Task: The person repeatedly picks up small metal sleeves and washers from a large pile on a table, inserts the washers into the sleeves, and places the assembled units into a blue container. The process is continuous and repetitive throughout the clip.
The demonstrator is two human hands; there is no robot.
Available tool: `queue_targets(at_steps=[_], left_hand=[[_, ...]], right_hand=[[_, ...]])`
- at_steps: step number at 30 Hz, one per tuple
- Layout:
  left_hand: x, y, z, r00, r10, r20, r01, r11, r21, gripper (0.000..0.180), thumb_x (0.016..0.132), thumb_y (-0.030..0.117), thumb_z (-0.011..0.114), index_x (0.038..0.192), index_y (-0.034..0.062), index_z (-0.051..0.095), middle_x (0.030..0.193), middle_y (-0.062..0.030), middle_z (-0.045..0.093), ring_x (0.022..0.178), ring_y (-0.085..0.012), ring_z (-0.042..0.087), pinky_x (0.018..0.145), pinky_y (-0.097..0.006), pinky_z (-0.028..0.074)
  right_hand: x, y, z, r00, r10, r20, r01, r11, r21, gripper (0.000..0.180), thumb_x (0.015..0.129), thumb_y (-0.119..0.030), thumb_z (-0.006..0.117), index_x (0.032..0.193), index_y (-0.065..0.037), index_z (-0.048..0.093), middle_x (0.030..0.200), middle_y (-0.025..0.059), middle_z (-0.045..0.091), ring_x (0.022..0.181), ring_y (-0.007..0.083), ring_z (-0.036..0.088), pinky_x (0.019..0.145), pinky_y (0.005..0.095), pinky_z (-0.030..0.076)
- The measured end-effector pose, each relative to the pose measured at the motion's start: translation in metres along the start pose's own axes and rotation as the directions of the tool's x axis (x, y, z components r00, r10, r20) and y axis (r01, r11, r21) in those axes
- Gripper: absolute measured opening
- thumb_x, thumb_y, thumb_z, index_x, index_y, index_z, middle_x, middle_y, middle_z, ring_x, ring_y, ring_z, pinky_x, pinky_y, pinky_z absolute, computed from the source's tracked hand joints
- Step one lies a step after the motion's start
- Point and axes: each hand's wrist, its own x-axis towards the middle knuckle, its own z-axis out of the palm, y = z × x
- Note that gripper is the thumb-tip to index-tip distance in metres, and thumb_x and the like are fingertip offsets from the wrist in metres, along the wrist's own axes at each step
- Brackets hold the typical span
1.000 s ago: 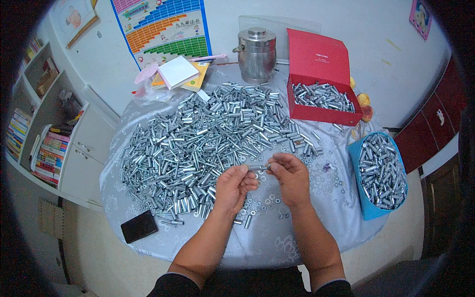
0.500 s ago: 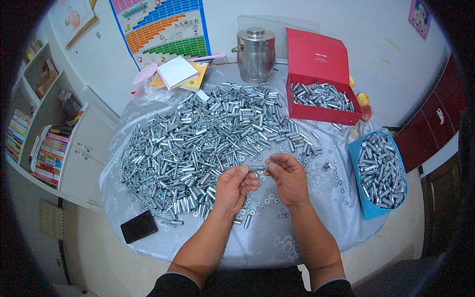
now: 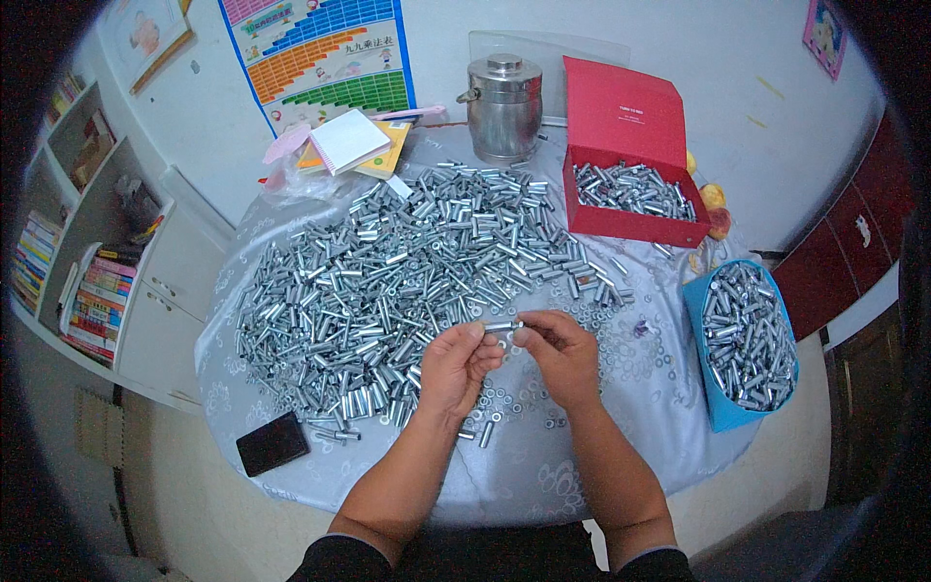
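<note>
My left hand (image 3: 454, 367) pinches one end of a small silver expansion bolt (image 3: 501, 328), held level above the near edge of the heap. At its other end, my right hand (image 3: 558, 354) closes thumb and forefinger on the tip. Behind and left of both hands spreads a big heap of loose metal sleeves and bolts (image 3: 378, 281). Flat washers (image 3: 499, 400) lie scattered on the cloth under and beside my hands.
A red lidded box (image 3: 635, 233) and a blue bin (image 3: 722, 412), both filled with metal pieces, stand at the right. A metal canister (image 3: 504, 112) is at the back, notebooks (image 3: 349, 143) left of it. A black phone (image 3: 272, 444) lies near left.
My right fingers have shifted slightly left and down around the bolt's end, uncovering more of the bolt. My left hand keeps its pinch almost unmoved.
</note>
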Motion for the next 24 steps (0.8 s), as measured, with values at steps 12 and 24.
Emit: queue_targets(at_steps=[12, 24], left_hand=[[-0.002, -0.005, 0.004, 0.998, 0.056, 0.032, -0.061, 0.979, 0.194, 0.02, 0.094, 0.011, 0.058, 0.107, -0.0043, 0.062, 0.085, -0.0136, 0.068, 0.069, -0.0199, 0.068, 0.062, -0.028, 0.058], [-0.005, 0.0, 0.008, 0.996, 0.081, 0.034, -0.086, 0.964, 0.25, 0.02, 0.092, 0.007, 0.058, 0.108, -0.0053, 0.062, 0.089, -0.0169, 0.069, 0.072, -0.0209, 0.069, 0.065, -0.029, 0.059]], right_hand=[[0.003, 0.001, -0.009, 0.981, 0.18, 0.066, -0.185, 0.98, 0.075, 0.017, 0.091, -0.015, 0.063, 0.094, 0.001, 0.067, 0.074, 0.0035, 0.063, 0.063, 0.0089, 0.058, 0.057, 0.0241, 0.047], [0.003, 0.003, -0.015, 0.93, 0.34, 0.137, -0.328, 0.939, -0.106, 0.023, 0.091, -0.021, 0.064, 0.082, -0.001, 0.06, 0.065, 0.0027, 0.058, 0.052, 0.0085, 0.052, 0.046, 0.0269, 0.041]])
